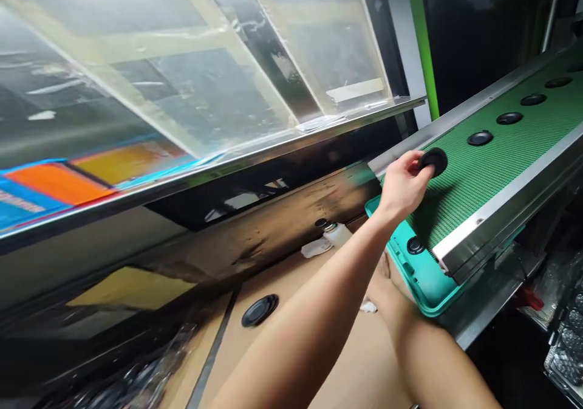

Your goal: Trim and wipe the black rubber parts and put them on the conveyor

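Note:
My left hand [405,184] pinches a black round disc-shaped piece [435,161] between thumb and fingers, above the near end of the green conveyor belt [478,184]. Several similar black discs lie in a row along the belt, the closest being a flat disc [480,138] just beyond my hand. My right hand [380,281] is low beside the turquoise bin [428,305], mostly covered by my left forearm, so its fingers are hidden. Inside that bin, under the belt's end, rests a small black ring-like piece [415,245]. Another black disc [260,310] sits on the brown cardboard surface [296,287].
A white bottle [337,234] with a dark cap and crumpled white paper [316,248] stand near the back panel. Metal rails [510,199] edge the belt. Clear plastic bags [150,366] lie at lower left; a clear plastic tray [567,348] is at far right.

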Demonstrator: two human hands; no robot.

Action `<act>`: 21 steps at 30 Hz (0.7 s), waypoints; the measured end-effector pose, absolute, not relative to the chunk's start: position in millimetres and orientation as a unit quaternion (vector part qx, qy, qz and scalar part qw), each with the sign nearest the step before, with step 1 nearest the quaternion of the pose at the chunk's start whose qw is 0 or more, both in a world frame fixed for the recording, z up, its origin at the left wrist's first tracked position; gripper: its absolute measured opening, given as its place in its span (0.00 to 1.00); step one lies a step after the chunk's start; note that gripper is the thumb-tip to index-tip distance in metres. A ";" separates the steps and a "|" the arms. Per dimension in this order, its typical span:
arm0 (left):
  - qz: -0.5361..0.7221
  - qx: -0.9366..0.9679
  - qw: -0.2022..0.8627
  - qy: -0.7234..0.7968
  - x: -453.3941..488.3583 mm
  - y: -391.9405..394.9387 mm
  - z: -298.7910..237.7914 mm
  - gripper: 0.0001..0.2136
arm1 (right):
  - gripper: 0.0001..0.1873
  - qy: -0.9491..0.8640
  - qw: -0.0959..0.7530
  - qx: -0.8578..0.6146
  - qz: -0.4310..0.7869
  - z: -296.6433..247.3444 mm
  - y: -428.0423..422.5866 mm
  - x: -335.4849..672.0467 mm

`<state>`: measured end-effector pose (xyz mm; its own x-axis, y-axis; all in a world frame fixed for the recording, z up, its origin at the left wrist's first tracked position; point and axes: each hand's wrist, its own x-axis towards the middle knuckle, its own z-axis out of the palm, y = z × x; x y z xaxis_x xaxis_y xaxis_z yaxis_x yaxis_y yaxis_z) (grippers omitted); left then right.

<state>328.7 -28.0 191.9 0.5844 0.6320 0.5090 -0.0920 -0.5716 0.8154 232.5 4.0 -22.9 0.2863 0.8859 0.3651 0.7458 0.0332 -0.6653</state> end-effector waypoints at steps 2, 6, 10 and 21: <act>0.457 0.708 0.498 0.202 269.5 -22.3 173.4 0.17 | 0.22 -0.586 0.371 -0.714 0.094 -21.2 3.4 229.1; 0.517 0.534 0.578 0.339 136.3 -15.7 104.2 0.22 | 0.15 -0.604 0.316 -0.727 0.084 -13.0 -1.6 230.1; 0.555 0.423 0.577 0.425 49.2 -13.1 31.1 0.26 | 0.14 -0.623 0.305 -0.719 0.052 -6.6 -3.6 234.8; 0.606 0.274 0.678 0.312 21.4 -0.8 5.9 0.18 | 0.15 -0.720 0.486 -0.495 0.024 21.2 -26.7 158.4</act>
